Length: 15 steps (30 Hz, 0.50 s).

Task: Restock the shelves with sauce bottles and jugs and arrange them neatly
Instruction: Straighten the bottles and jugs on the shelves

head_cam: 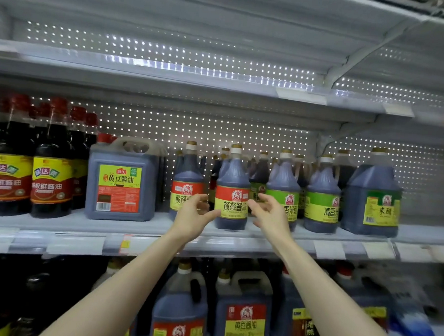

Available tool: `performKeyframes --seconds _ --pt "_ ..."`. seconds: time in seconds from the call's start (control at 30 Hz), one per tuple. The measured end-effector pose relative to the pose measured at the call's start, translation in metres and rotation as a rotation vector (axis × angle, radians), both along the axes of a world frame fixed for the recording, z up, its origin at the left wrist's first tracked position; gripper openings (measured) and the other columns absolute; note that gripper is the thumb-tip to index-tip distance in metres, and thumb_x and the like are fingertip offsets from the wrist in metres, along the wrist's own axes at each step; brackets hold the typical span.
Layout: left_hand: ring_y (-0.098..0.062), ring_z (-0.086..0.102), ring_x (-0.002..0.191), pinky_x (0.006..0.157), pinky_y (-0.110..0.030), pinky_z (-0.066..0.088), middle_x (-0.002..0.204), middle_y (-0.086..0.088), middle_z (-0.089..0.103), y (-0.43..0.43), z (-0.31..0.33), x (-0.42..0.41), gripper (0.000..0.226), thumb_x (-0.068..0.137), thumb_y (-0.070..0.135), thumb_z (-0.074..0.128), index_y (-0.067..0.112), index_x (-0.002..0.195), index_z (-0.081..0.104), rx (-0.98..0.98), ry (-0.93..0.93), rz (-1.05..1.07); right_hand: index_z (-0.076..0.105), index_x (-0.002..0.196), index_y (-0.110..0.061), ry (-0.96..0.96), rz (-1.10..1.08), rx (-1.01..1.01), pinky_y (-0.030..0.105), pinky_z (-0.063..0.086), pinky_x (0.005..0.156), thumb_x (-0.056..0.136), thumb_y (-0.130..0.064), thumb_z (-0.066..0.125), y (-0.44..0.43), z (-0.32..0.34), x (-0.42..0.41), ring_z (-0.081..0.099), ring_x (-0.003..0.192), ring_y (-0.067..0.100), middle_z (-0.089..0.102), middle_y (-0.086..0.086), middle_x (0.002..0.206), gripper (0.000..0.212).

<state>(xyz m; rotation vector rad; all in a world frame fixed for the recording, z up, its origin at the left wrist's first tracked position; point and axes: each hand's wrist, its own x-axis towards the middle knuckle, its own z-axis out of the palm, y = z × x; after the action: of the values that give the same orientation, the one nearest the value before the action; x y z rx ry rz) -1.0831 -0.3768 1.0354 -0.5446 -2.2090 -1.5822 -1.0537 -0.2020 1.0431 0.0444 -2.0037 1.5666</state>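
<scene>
A dark sauce bottle with a red and yellow label [232, 191] stands upright at the front of the middle shelf [302, 235]. My left hand [193, 218] hovers just left of it with relaxed, slightly curled fingers, holding nothing. My right hand [271, 215] is just right of the bottle, fingers spread and loosely bent, also holding nothing. Neither hand plainly touches the bottle. A matching red-labelled bottle [187, 184] stands behind my left hand, partly hidden by it.
Green-labelled bottles [321, 197] and a large jug [372, 197] fill the shelf to the right. A square jug [121, 182] and tall red-capped bottles [52, 162] stand to the left. Large jugs [242, 319] sit on the lower shelf. The upper shelf [169, 73] holds nothing visible.
</scene>
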Motion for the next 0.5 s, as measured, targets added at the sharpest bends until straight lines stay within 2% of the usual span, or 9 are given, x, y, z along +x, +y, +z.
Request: performKeyframes --seconds 0.13,0.27,0.37,0.5 --pt "-0.019 0.057 0.108 0.096 -0.031 0.047 0.125 -0.010 0.058 0.028 -0.004 0.001 0.061 0.084 0.016 0.072 0.004 0.137 0.044 0.054 -0.020 0.051 0.044 0.141 -0.014 -0.038 0.099 0.064 0.046 0.047 0.102 0.092 -0.029 0.064 0.020 0.002 -0.009 0.057 0.111 0.020 0.059 0.008 0.124 0.055" --pt "-0.016 0.057 0.104 0.091 -0.026 0.045 0.125 -0.008 0.058 0.052 -0.008 0.003 0.064 0.084 0.010 0.072 0.004 0.140 0.041 0.084 -0.024 0.088 0.036 0.147 -0.017 -0.049 0.221 0.094 0.046 0.045 0.104 0.092 -0.035 0.063 0.036 0.005 -0.024 0.052 0.124 0.021 0.052 0.008 0.139 0.064" --pt "-0.017 0.055 0.110 0.092 -0.026 0.043 0.132 -0.010 0.055 0.058 -0.003 0.001 0.071 0.084 0.010 0.072 0.006 0.144 0.035 0.078 -0.054 0.101 0.034 0.148 -0.017 -0.051 0.285 0.081 0.045 0.045 0.105 0.092 -0.034 0.063 0.040 0.004 -0.036 0.051 0.126 0.020 0.049 0.008 0.143 0.065" --pt "-0.012 0.058 0.102 0.090 -0.025 0.045 0.127 -0.007 0.060 0.064 0.003 -0.007 0.073 0.080 0.012 0.075 0.007 0.143 0.038 0.048 -0.058 0.111 0.035 0.147 -0.012 -0.028 0.362 0.092 0.027 0.044 0.096 0.095 -0.027 0.059 0.045 0.005 -0.047 0.048 0.114 0.011 0.051 0.008 0.140 0.058"
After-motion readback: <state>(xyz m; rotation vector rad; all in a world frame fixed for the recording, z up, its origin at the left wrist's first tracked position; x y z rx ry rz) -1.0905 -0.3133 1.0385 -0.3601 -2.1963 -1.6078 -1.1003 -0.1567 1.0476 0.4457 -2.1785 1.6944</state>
